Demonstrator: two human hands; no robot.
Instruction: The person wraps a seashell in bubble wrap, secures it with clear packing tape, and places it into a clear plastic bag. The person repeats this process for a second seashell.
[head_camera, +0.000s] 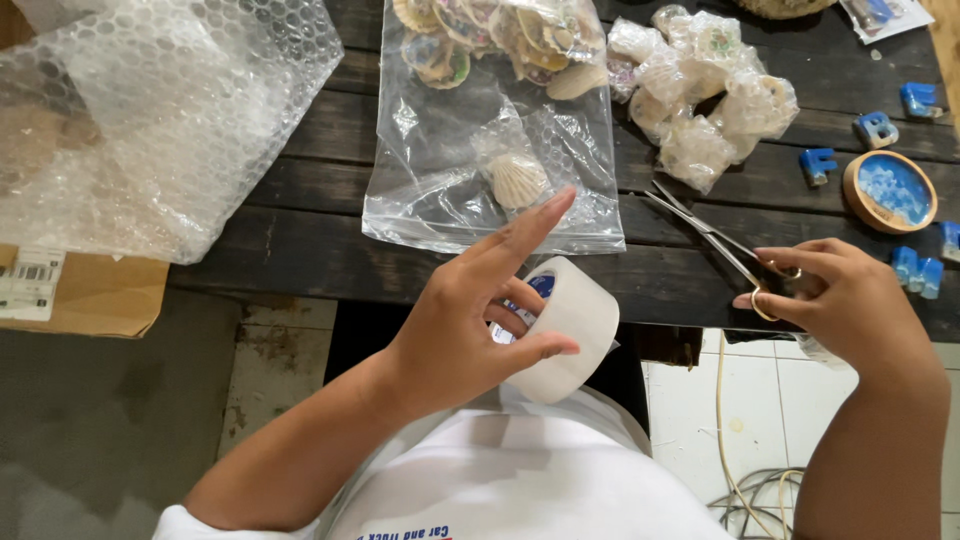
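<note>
Head view, frame centre: left hand (470, 325) gripped wide white tape roll (565, 325); right hand (835, 300) held thin metal scissors (715, 240), blades open. Loose grip risked the roll dropping.

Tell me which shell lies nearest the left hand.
The pale ribbed shell lying alone low in the clear bag, just beyond the left hand; the other shells cluster at the bag's far end.

Bubble wrap sheet (150, 120) left, clear shell bag (490, 130) centre, wrapped shells (705, 95), round blue dish (890, 190) right
</note>
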